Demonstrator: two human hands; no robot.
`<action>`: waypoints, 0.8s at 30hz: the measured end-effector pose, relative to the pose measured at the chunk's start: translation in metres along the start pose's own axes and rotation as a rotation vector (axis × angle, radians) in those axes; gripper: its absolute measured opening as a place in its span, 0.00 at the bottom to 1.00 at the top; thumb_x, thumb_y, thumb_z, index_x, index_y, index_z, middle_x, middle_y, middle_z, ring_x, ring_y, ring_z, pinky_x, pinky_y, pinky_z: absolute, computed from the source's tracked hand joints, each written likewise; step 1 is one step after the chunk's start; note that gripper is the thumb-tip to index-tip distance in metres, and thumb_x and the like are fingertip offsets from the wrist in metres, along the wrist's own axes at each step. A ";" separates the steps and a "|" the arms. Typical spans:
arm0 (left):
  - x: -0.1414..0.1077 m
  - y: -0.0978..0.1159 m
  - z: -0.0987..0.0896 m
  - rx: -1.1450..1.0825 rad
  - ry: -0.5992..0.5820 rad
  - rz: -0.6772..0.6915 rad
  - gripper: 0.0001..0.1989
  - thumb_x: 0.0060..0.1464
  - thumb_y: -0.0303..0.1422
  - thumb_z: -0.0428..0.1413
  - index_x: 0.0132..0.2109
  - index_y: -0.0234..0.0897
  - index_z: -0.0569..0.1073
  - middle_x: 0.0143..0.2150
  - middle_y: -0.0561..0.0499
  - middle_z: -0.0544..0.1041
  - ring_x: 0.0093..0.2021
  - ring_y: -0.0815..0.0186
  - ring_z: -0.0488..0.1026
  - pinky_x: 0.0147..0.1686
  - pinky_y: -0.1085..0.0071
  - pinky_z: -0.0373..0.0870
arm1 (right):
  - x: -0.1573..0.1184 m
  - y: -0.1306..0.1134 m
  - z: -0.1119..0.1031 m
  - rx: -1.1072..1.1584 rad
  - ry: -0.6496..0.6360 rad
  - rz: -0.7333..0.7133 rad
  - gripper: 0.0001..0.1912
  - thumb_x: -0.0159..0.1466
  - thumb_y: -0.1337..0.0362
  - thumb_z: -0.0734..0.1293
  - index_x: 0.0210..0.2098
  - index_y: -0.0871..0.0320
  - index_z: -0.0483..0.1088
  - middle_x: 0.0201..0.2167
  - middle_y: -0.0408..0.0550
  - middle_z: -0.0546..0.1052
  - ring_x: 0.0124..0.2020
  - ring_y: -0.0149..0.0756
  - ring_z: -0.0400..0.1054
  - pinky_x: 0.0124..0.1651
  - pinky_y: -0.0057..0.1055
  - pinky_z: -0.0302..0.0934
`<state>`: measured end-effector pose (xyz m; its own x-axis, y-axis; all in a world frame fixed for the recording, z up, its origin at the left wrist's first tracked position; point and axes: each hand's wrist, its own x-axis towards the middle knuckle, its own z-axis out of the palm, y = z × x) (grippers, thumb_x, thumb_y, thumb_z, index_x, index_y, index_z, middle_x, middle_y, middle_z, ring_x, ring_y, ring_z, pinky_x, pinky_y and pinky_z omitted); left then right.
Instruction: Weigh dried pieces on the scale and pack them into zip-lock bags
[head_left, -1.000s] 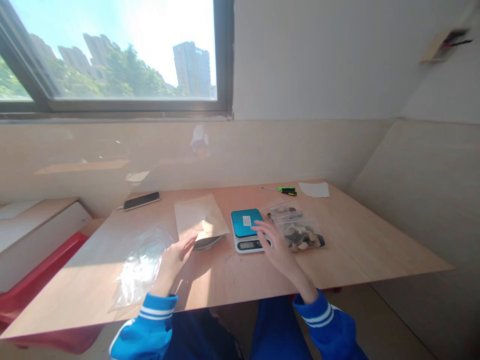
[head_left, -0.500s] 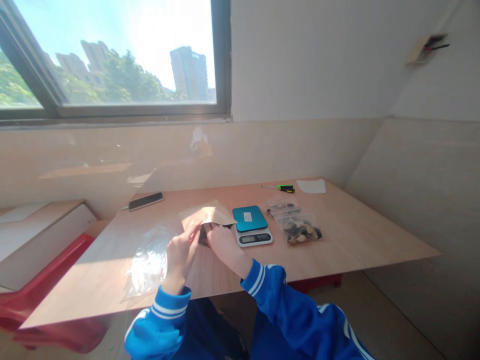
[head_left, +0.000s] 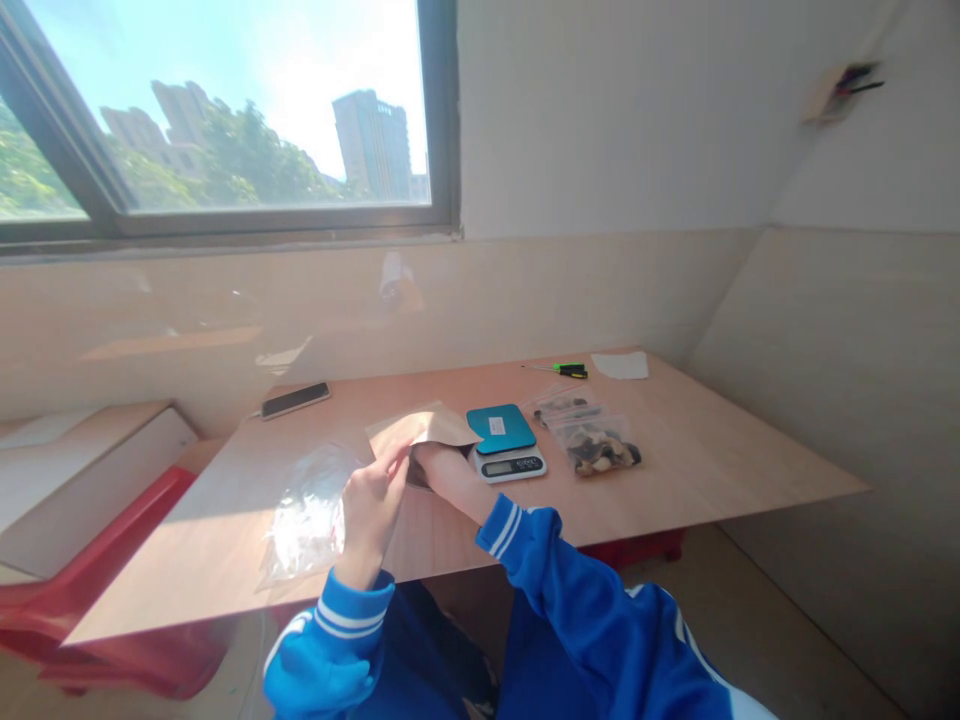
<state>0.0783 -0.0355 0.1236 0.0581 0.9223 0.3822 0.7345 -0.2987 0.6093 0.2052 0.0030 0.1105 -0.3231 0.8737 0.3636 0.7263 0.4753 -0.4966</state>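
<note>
A brown paper bag [head_left: 435, 427] lies on the table with its mouth toward me. My left hand [head_left: 373, 505] is closed, pinching the bag's upper edge and lifting it. Into the opening reaches my right hand [head_left: 444, 470]; its fingers are hidden inside the bag, so what they touch does not show. Just right of the bag is a white kitchen scale [head_left: 514, 466] with a blue-green top, partly overlapped by the bag's corner. Beyond the scale, a clear zip bag [head_left: 596, 448] of dark and pale dried pieces lies in front of a similar zip bag [head_left: 564, 403].
Clear plastic bags [head_left: 304, 520] lie left of my left hand. Toward the wall are a phone [head_left: 296, 400], screwdrivers [head_left: 566, 370] and a white sheet [head_left: 621, 366]. A red chair [head_left: 142, 530] and a large box [head_left: 97, 480] stand beyond the table's left edge.
My right hand has gone deeper into the paper bag, its fingers passing out of sight. My left hand keeps its grip on the edge. The camera view has shifted slightly.
</note>
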 end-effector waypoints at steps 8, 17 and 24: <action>0.007 0.004 -0.006 0.027 0.024 -0.027 0.15 0.57 0.37 0.52 0.47 0.45 0.79 0.39 0.48 0.83 0.40 0.55 0.80 0.37 0.67 0.72 | -0.032 -0.015 -0.037 -0.034 -0.059 -0.047 0.08 0.63 0.71 0.65 0.33 0.58 0.76 0.41 0.50 0.78 0.45 0.39 0.72 0.48 0.32 0.63; 0.016 0.009 -0.008 0.030 0.022 -0.053 0.15 0.56 0.38 0.52 0.46 0.44 0.80 0.39 0.47 0.83 0.41 0.55 0.79 0.39 0.66 0.72 | -0.050 -0.005 -0.064 0.421 0.141 -0.081 0.04 0.61 0.65 0.68 0.35 0.55 0.77 0.48 0.48 0.77 0.49 0.37 0.71 0.51 0.33 0.64; 0.021 0.005 -0.011 0.011 0.070 -0.075 0.15 0.56 0.39 0.52 0.46 0.46 0.79 0.40 0.48 0.83 0.43 0.54 0.79 0.40 0.65 0.72 | -0.070 0.051 -0.090 0.612 0.322 0.157 0.11 0.59 0.57 0.68 0.35 0.59 0.76 0.44 0.50 0.79 0.43 0.36 0.73 0.45 0.31 0.67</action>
<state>0.0753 -0.0207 0.1422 -0.0440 0.9225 0.3836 0.7422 -0.2269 0.6307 0.3193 -0.0432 0.1303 0.0211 0.9076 0.4193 0.2481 0.4015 -0.8816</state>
